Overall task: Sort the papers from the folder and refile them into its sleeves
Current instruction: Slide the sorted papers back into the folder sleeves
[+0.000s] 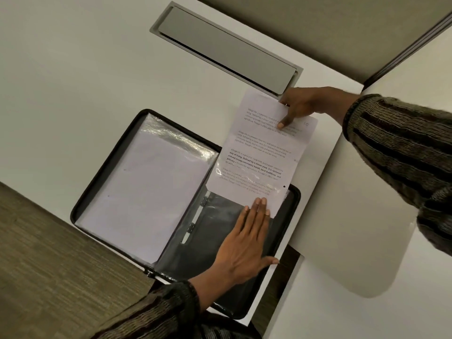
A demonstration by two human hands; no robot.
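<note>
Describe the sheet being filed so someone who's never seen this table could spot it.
On the white table lies an open black folder. A sheet lies over its right half, pinched at the top by the right hand and pressed by the left hand. Unlike the blank-looking papers in the left sleeve, it shows printed paragraphs.

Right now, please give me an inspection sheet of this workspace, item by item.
Surface: white desk, folder lying open on it.
Job's things: black zip folder open; printed sheet, lower end seemingly inside the clear sleeve; other half holds white papers under plastic.
Clutter: nothing seen.
Fingers: left hand flat, fingers straight on sleeve and sheet; right hand pinches the sheet's top edge.
Cables: nothing seen; grey hatch set in desk.
Surroundings: carpeted floor beside the desk.
</note>
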